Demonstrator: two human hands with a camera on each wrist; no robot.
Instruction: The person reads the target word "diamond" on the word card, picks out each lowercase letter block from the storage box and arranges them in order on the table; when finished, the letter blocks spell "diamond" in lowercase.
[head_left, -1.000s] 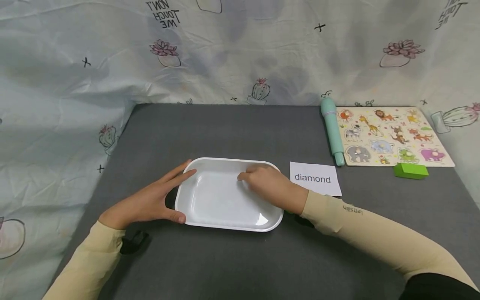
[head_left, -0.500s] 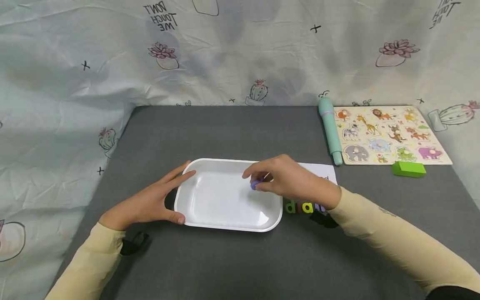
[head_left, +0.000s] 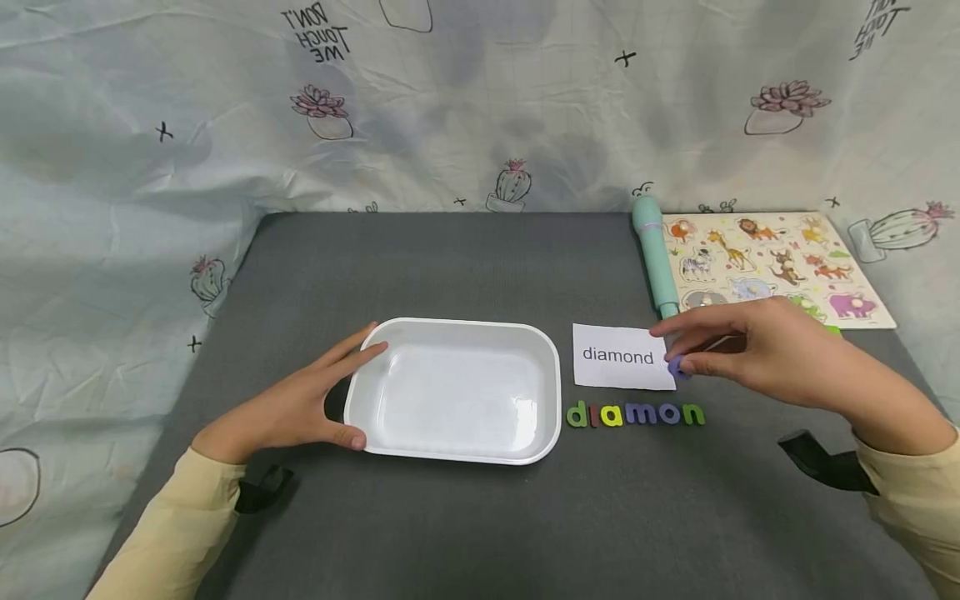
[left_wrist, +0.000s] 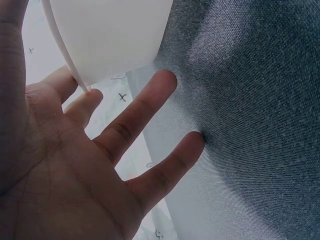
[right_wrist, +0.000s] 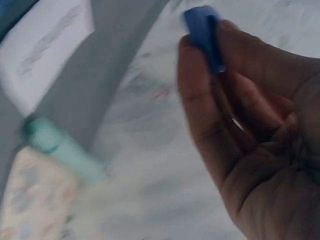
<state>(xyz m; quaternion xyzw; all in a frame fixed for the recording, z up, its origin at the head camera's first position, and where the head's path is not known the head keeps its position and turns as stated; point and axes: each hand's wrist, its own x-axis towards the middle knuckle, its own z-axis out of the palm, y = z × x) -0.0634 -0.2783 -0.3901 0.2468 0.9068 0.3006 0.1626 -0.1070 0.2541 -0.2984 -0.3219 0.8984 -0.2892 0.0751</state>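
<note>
In the head view, my right hand (head_left: 780,358) pinches a small purple letter (head_left: 678,367) between thumb and fingers, just off the right edge of a white card (head_left: 624,377) printed "diamond". The letter (right_wrist: 207,37) looks blue in the right wrist view, and its shape cannot be made out. Below the card lies a row of coloured letters (head_left: 611,415) reading "diamon". My left hand (head_left: 288,408) rests on the left end of a white tray (head_left: 453,392), fingers spread. Some fingertips touch the rim (left_wrist: 67,55) in the left wrist view; the others stretch out beside it.
At the back right, a teal stick-shaped object (head_left: 656,258) lies beside an animal puzzle board (head_left: 780,250). A green block (head_left: 834,331) is mostly hidden by my right hand. Printed cloth (head_left: 450,108) hangs behind the grey table (head_left: 450,533).
My right hand has left the tray and moved right, past the card, carrying the purple letter. The letter row, earlier covered by the arm, now shows. My left hand stays put.
</note>
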